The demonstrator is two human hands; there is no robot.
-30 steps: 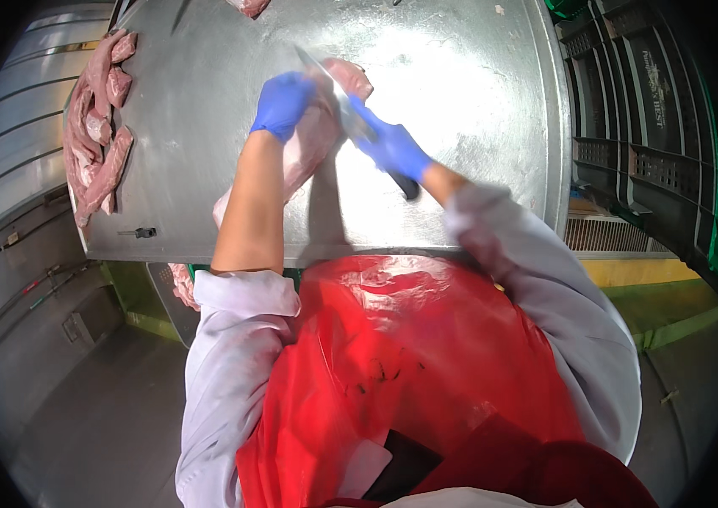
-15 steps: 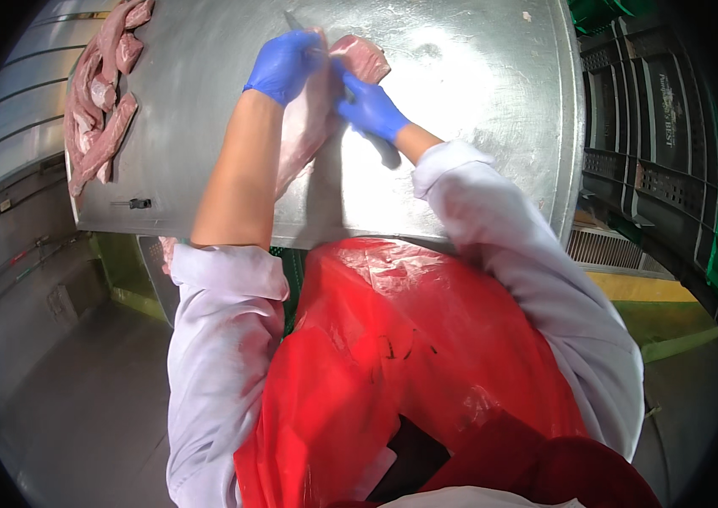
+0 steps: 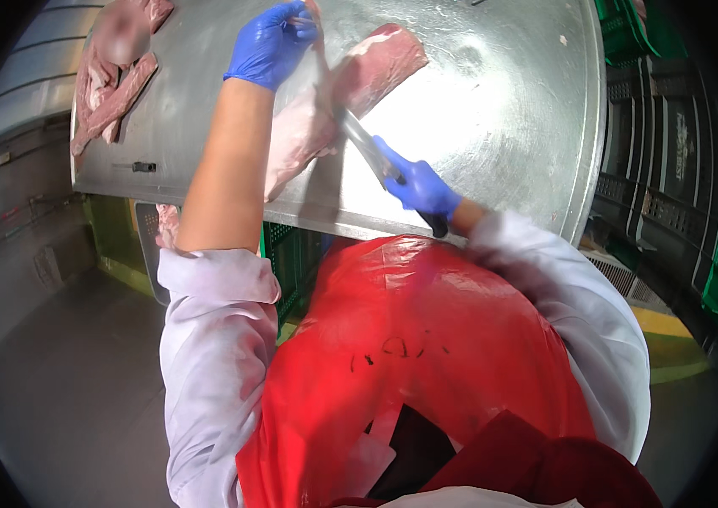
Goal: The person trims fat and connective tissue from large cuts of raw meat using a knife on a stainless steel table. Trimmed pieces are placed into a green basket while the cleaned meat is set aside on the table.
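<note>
A long pale-pink piece of meat [image 3: 301, 131] lies slantwise on the metal table, its thicker, redder end pointing away to the right. My left hand [image 3: 267, 49], in a blue glove, is closed beyond its left side, pinching a thin strip of trimming [image 3: 319, 55] that stretches down toward the meat. In my right hand [image 3: 425, 186], also gloved in blue, is a knife [image 3: 365, 144] with a dark handle. Its blade points up and left, the tip at the meat's right edge. The glove hides part of the handle.
Several strips of meat [image 3: 109, 106] are heaped at the table's far left. A small black-handled tool [image 3: 144, 167] lies near the front left edge of the metal table [image 3: 494, 182]. Dark crates [image 3: 672, 152] stand to the right, and a green crate [image 3: 287, 262] sits below the front edge.
My left hand has risen up and left, drawing the strip away from the meat. My right hand has pulled back toward me and right with the knife, uncovering more of the meat.
</note>
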